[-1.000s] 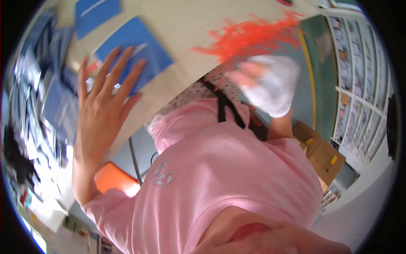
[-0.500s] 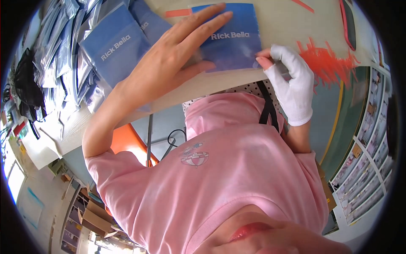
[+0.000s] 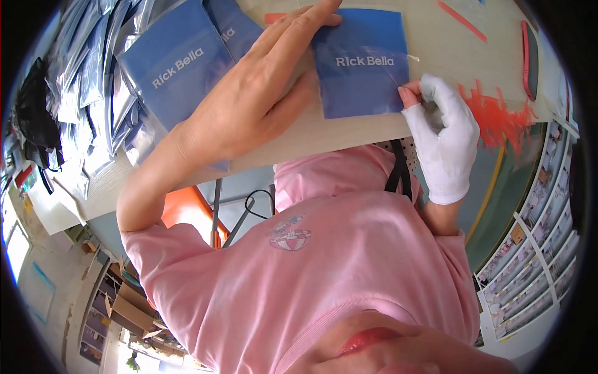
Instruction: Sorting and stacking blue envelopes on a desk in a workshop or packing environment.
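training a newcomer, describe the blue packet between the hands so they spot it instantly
On the pale table, look between the bare left hand and the white-gloved right hand. There lies the blue packet, apart from the two overlapping blue packets to its left.

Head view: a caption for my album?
Bare left hand and white-gloved right hand at a blue packet on a table.

White lettering (image 3: 365, 61) across middle blue packet (image 3: 364, 84); same on left packet (image 3: 177, 53); partly covered on rear packet (image 3: 235, 22).
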Demonstrator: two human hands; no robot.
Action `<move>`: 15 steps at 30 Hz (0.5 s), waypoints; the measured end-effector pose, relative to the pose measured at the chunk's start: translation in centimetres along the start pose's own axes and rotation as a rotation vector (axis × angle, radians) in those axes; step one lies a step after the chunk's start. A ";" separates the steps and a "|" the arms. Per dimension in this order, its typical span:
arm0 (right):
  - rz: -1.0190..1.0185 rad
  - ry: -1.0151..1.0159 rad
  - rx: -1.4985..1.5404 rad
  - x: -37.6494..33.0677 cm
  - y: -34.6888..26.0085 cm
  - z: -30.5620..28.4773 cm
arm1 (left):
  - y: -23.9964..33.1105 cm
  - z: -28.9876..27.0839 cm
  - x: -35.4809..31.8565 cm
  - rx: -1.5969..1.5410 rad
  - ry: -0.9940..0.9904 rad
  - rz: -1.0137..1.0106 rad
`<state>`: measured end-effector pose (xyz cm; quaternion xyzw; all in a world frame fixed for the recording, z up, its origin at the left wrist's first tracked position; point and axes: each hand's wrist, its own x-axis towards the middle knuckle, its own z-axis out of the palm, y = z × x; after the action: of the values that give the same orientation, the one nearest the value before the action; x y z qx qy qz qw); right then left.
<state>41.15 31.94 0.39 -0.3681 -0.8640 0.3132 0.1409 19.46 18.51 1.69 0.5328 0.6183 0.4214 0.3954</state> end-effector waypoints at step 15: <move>-0.014 -0.002 0.007 0.0 0.2 0.0 | -11.2 3.2 5.1 0.502 0.490 1.199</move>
<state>41.24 32.07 0.22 -0.3612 -0.8657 0.3154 0.1438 18.21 23.05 -10.16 0.7473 0.3675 0.5194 -0.1918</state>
